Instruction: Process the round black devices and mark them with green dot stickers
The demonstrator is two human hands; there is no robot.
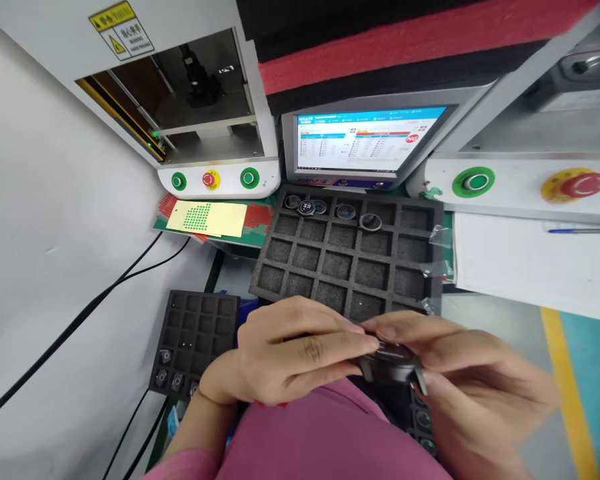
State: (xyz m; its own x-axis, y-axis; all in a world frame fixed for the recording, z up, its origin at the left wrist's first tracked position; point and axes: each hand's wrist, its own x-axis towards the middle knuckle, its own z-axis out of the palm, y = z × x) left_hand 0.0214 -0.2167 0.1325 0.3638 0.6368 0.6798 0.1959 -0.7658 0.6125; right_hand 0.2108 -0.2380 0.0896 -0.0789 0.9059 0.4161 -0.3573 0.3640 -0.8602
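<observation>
A dark round watch case with lugs is held between both hands, in front of the body. My left hand reaches in from the left, its fingertips pressed on the case's top and near edge. From the right, my right hand grips the case's other side between thumb and fingers. Just beyond the hands lies a black foam tray with square compartments. Its back row holds several round watch parts, among them a lit watch face and a ring-like piece resting on the compartment walls.
Behind the tray stands a monitor, with a press machine at left and another machine at right. A smaller foam tray sits lower left. Yellow cards, white paper, a pen and black cables also show.
</observation>
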